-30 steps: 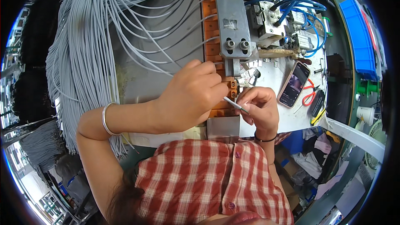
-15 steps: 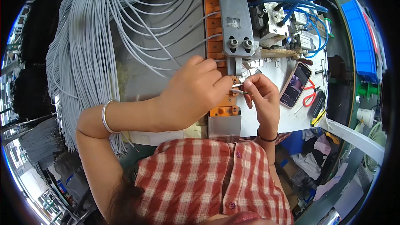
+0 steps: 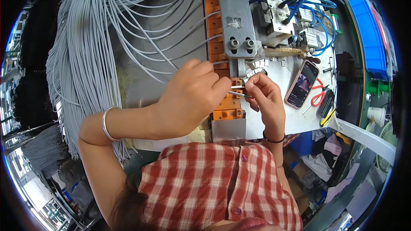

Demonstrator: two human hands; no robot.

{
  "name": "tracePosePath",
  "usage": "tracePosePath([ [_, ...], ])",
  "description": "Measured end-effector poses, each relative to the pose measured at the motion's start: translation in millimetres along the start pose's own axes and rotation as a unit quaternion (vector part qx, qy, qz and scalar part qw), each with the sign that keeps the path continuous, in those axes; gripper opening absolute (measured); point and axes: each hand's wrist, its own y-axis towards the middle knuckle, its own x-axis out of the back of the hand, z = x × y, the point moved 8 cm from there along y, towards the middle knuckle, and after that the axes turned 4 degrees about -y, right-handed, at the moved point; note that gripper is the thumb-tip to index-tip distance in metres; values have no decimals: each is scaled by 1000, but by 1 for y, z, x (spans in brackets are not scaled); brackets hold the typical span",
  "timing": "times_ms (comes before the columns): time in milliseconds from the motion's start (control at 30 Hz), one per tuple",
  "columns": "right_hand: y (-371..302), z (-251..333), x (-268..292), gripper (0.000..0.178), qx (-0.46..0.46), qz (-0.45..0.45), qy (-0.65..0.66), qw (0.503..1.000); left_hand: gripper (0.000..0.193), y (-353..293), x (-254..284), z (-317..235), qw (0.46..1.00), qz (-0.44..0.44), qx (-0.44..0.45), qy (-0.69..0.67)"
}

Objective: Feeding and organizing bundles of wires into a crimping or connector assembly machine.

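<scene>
A: Progress?

B: Several cables from the grey bundle (image 3: 81,51) already run into the orange fixture blocks (image 3: 216,49); nearest blocks carry none. One cable end (image 3: 236,93), green core (image 3: 248,96) showing, is held above them, not seated. Left hand (image 3: 195,94) closed on it; right hand (image 3: 266,93) pinching near the tip, cannot tell on what

A: Writing?

B: Phone (image 3: 302,84) lit on counter (image 3: 295,122), text too small; no brand legible

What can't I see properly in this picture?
In the head view:
Left hand: its grip, hidden by the back of the hand.
Orange blocks: some partly behind that hand.
Grey cable bundle: top, cut off by the upper edge.
Green wire tip: too small, beside the right hand.
</scene>
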Motion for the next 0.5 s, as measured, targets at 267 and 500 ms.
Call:
tracePosePath([
  [267,-1,-1,-3,13,-34,46,-24,998,13,-4,-13,3,999,38,11,32],
  [500,-2,7,-4,13,-5,22,-46,999,17,-3,-11,5,999,36,23,1],
])
